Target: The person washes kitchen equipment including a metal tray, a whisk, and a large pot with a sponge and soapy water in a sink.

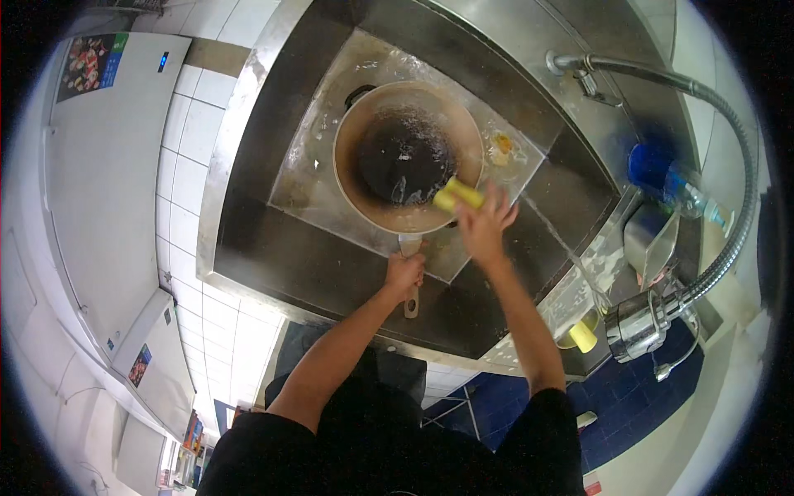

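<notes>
A round beige pan [357, 132] with a dark, wet inside lies in the steel sink [273, 248]. My left hand [404, 274] grips its wooden handle [410, 307] near the sink's front edge. Over the pan's near right rim, my right hand [482, 225] presses a yellow sponge [457, 195] against it. Water glistens on the pan's dark bottom.
A flexible metal faucet hose [728, 149] arcs along the right, its spray head [641, 324] sending a thin stream of water into the sink. A blue bottle [657, 169] and a steel container [649, 240] stand at the right. White tiles and white cabinets lie at the left.
</notes>
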Tool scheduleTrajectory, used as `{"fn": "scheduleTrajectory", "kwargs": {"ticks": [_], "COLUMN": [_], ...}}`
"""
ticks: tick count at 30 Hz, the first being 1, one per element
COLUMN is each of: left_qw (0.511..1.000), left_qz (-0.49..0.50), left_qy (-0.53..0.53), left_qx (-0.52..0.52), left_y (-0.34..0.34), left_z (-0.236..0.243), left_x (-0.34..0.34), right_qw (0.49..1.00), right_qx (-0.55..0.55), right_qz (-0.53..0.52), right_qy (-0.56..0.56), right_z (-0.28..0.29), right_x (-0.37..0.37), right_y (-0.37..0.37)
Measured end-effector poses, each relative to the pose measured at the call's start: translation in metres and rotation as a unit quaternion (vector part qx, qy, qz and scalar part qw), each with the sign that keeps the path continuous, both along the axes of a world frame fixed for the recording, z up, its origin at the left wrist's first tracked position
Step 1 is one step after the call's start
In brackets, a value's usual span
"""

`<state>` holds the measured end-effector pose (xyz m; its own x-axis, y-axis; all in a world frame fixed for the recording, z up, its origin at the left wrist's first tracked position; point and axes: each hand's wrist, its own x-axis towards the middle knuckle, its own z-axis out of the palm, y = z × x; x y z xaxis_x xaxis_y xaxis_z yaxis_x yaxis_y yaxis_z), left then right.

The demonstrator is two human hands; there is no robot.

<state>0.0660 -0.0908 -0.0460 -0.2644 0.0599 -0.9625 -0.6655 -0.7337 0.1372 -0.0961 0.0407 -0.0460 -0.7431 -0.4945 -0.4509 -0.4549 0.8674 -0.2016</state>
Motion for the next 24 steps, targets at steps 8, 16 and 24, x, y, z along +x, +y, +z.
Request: {"fn": "scheduleTrajectory", "kwargs": {"ticks": [8, 16, 24], "left_qw": [0.997, 0.998, 0.996], "left_qz": [-0.034, -0.031, -0.021], "left_qy": [0.043, 0.012, 0.035], "left_qx": [0.05, 0.061, 0.084], "left_y": [-0.005, -0.007, -0.004], "left_z": [0.004, 0.006, 0.003], "left_x": [-0.01, -0.011, -0.01], "right_qw": [0.989, 0.998, 0.979], "right_qx": [-0.122, -0.022, 0.086], "right_qz": [-0.077, -0.049, 0.16], "right_qy": [0.03, 0.027, 0.091], "right_z": [-0.052, -0.027, -0.067], "right_x": [-0.062, -0.066, -0.064], "right_y": [0.023, 0.003, -0.032]}}
